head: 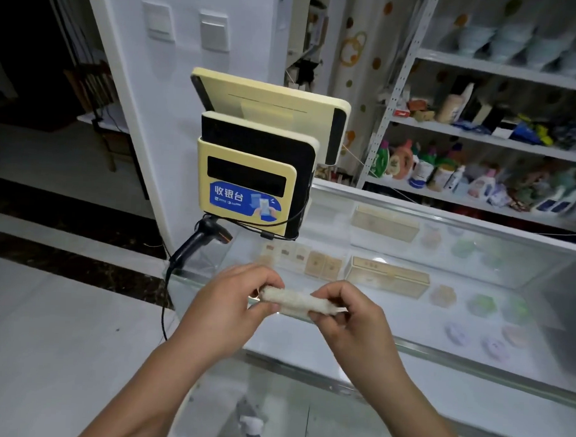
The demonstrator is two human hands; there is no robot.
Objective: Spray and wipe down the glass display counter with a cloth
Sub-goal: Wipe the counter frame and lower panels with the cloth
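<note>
You've got the cloth (296, 301) rolled into a tight little bar, your left hand (230, 301) pinching one end and your right hand (348, 316) the other, both grips closed on it, just above the near left corner of the glass display bench (455, 361). Watch that corner: the barcode scanner (200, 237) stands right there, its cable (165, 305) trailing over the edge, and a wide sweep could snag it or knock it off. I can't make out a spray bottle, so a dry pass may only smear. Any mist could drift onto the yellow till terminal (248, 190). Its blue sticker (244, 201) reads 收银台; the smaller print under that is too fine to read, and the detergent bottles (424, 171) behind are blurred.
</note>
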